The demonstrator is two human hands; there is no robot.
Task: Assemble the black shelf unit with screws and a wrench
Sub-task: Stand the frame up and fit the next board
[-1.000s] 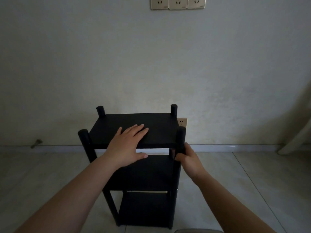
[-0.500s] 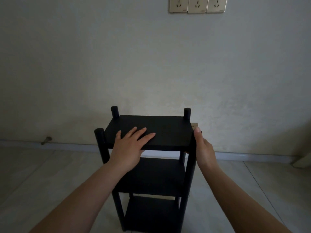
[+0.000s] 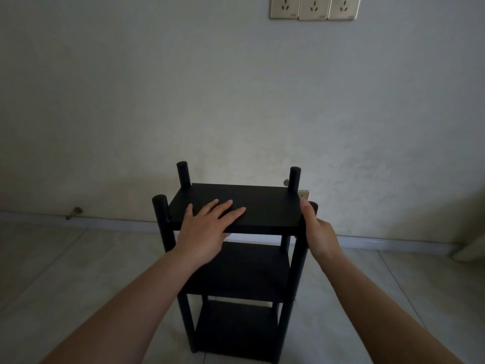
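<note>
Right hand now up at shelf's right front post, gripping it; left hand flat on top, fingers spread.

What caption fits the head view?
Left hand flat on the shelf top; right hand grips its front-right post.

Black shelf unit upright on tiled floor, near the wall. Left hand flat on top board, fingers straight. Right hand wrapped round near right post. Three sockets high up.
</note>
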